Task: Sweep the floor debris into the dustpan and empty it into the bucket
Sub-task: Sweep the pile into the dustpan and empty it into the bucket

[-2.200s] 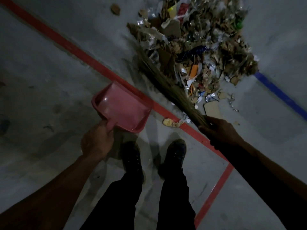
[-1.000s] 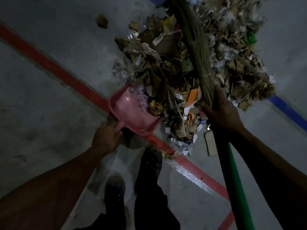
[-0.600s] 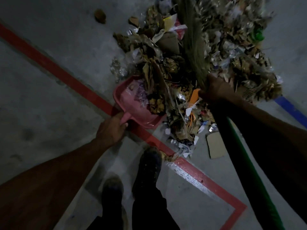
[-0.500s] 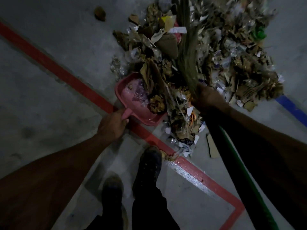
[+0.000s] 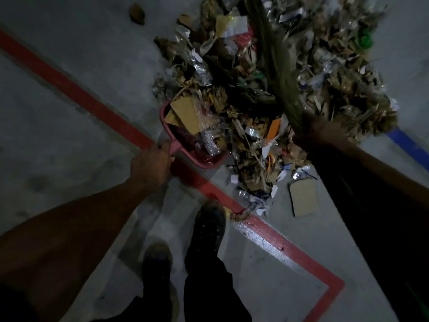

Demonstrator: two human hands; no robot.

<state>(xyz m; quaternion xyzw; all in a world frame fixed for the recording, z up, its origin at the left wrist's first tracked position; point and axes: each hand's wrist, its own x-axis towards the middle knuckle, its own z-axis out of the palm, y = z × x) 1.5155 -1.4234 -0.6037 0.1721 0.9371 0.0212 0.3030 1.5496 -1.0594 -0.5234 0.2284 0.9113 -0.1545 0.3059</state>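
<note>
left hand (image 5: 151, 163) grips the pink dustpan (image 5: 185, 138) at the debris pile's (image 5: 267, 89) seven o'clock edge; right hand (image 5: 322, 131) clenches the grass broom (image 5: 278, 66). cardboard overhanging the pan's rim could spill when lifted. no bucket in view.

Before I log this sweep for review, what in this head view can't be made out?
- Bucket: nowhere in frame, so its place is unknown.
- Broom head: motion-blurred, its far end cut by the top edge.
- Broom handle: lost in shadow below the right hand.
- Dustpan floor: mostly covered by cardboard and plastic wrap.
- Left hand grip: fingers hidden behind its back.
</note>
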